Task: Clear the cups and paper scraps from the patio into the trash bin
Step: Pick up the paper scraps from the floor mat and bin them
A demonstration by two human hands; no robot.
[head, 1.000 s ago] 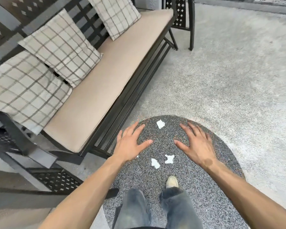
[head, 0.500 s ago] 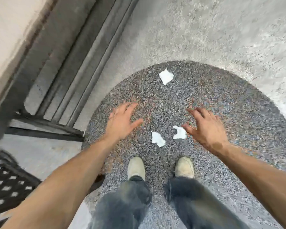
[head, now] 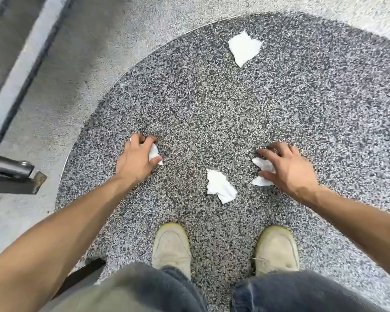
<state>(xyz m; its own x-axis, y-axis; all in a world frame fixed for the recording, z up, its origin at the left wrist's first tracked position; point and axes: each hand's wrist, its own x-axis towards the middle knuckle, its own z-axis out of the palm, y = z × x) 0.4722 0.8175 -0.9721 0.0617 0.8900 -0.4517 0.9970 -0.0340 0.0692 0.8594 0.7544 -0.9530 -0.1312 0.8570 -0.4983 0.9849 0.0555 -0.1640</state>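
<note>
Nearest the camera, two pale canvas shoes (head: pixel 171 248) stand on a round patch of dark speckled pebble flooring (head: pixel 212 113), toes pointing away, with faded jeans (head: pixel 149 289) above them. Both bare forearms reach down and forward on either side of the legs.

Just beyond the toes, near the middle of the round patch, a crumpled white paper scrap (head: pixel 220 186) lies loose, touched by neither hand.

A little farther out, toward the patch's left edge, the left hand (head: pixel 134 162) is down at the floor with its fingers curled and its thumb pinching a small white scrap (head: pixel 154 153), which shows between thumb and fingers. Level with it, right of the middle, the right hand (head: pixel 289 168) is spread low over another scrap (head: pixel 262 172); index finger and thumb bracket the paper and touch its edges, the fingers bent but not closed tight round it.

Farthest, toward the far edge of the round patch, a flatter torn scrap (head: pixel 243 49) lies alone, well apart from both hands.

Outside the patch, lighter grey concrete (head: pixel 61 70) runs to the left, where the dark metal leg (head: pixel 14 174) of a bench meets the ground.
</note>
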